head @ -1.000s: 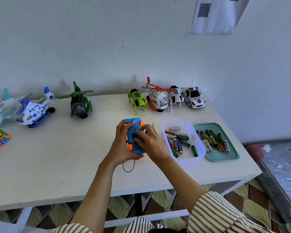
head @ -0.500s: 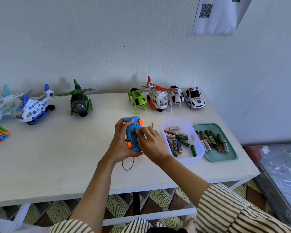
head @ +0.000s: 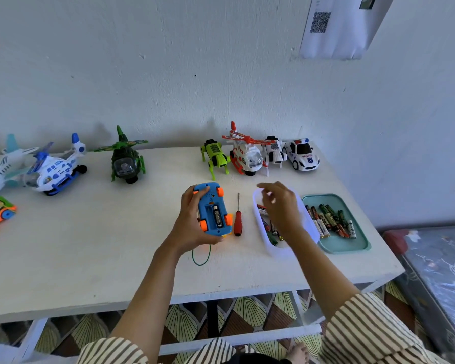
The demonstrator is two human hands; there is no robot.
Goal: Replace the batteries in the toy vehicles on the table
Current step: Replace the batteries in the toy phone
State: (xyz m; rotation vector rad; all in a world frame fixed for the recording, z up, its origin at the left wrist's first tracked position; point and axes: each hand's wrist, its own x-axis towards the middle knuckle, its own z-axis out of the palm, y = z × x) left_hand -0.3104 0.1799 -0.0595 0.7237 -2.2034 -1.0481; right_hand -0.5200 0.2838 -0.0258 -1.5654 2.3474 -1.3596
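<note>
Your left hand (head: 189, 224) reaches forward on a bare forearm and cups the blue toy car (head: 212, 203) from its left side. The fingers (head: 198, 191) curl over the far end and the thumb hooks under the near end, holding the car belly-up over the white bench (head: 90, 245). The car is smooth moulded plastic with stubby orange wheels. Its rectangular battery bay lies uncovered, with one dark cylindrical battery (head: 217, 215) lying lengthwise in it. A thin green wire loop (head: 201, 257) rests on the bench just below the car.

Your right hand (head: 281, 206) hovers over the translucent white tray (head: 281, 250), wrist bent and fingers loosely curled towards the left. They are blurred, so you cannot tell whether they pinch anything. A few loose batteries (head: 272, 231) show in the tray beneath the palm.

Between the car and that tray lies a screwdriver (head: 238, 219) with a glossy red handle and a slim metal shaft, apart from both hands. Just right of the white tray sits a teal tray (head: 336, 245) with rounded corners, holding a heap of mixed batteries (head: 331, 219).
</note>
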